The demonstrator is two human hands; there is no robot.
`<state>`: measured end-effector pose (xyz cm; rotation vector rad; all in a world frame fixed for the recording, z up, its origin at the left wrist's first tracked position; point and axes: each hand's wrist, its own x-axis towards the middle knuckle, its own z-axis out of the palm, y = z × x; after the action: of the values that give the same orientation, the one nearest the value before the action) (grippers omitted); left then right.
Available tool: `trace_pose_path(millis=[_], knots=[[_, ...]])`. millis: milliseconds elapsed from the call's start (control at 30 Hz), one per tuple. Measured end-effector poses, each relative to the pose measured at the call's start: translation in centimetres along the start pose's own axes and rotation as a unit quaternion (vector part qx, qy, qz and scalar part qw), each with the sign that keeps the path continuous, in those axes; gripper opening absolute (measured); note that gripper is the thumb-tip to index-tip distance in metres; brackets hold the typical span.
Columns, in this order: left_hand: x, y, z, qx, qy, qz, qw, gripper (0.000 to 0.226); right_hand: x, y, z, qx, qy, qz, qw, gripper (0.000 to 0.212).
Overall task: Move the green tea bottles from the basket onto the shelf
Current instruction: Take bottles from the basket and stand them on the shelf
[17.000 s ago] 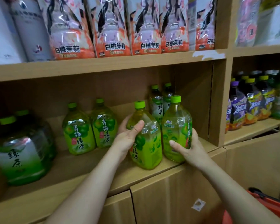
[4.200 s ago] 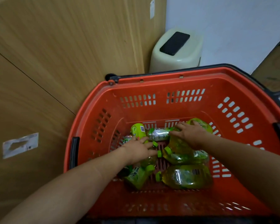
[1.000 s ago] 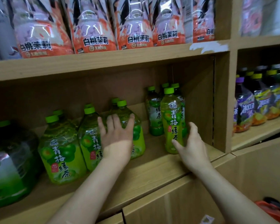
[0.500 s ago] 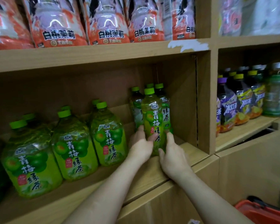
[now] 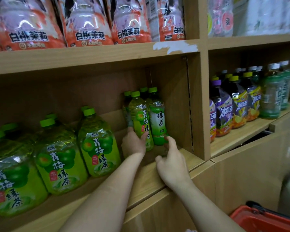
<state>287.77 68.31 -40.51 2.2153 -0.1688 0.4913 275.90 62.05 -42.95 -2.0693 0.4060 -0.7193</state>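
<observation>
Entry, right end of the shelf: one slim plum tea bottle, upright, label forward, with our left hand curled round its lower body, thumb across the front. We judge the low grip is there to steady the base while the bottle is squared into line. Touching it on the right is one slim green tea bottle, upright and close to the compartment's side wall. Our right hand is relaxed and spread, only a fingertip resting against this bottle's foot, probably nudging it back. Two more green caps show behind this pair, so the row is being filled from the back corner forward. Large plum tea bottles take up the left and middle of the shelf. The red basket shows as a rim only, at floor level. We cannot tell what is in it.
</observation>
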Motion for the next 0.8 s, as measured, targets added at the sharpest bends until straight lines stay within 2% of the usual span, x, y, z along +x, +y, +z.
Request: trace_pose_path(millis=[100,200,267,333,434,567,634,800], knots=[[0.2,0.2,-0.2,-0.008,-0.025,-0.008,1.0,0.047,0.5,0.3,-0.3,0.073,-0.005,0.022,0.997,0.063],[-0.5,0.6,-1.1,0.003,-0.053,-0.029,0.998,0.062,0.4,0.4,-2.1,0.25,-0.046,0.059,0.965,0.049],[-2.3,1.1,-2.3,-0.015,-0.033,0.013,0.999,0.068,-0.5,0.8,-4.5,0.309,-0.061,0.071,0.947,0.043],[-5.1,2.2,-4.1,-0.082,-0.022,0.103,0.991,0.053,-2.1,1.6,-7.7,0.306,-0.063,0.043,0.949,0.037],[-10.0,3.8,-5.9,-0.19,-0.094,0.212,0.954,0.019,-5.7,3.2,-13.3,0.187,-0.082,-0.021,0.979,0.028],[-16.2,4.9,-5.1,-0.264,-0.235,0.227,0.908,0.017,-10.4,5.9,-20.1,-0.027,-0.136,-0.047,0.989,0.02],[-19.1,5.3,-3.6,-0.279,-0.294,0.22,0.888,0.018,-12.6,7.4,-23.0,-0.119,-0.158,-0.032,0.98,0.022],[-25.9,6.1,0.9,-0.254,-0.418,0.229,0.842,0.017,-18.4,12.4,-28.1,-0.167,-0.208,0.075,0.961,0.03]])
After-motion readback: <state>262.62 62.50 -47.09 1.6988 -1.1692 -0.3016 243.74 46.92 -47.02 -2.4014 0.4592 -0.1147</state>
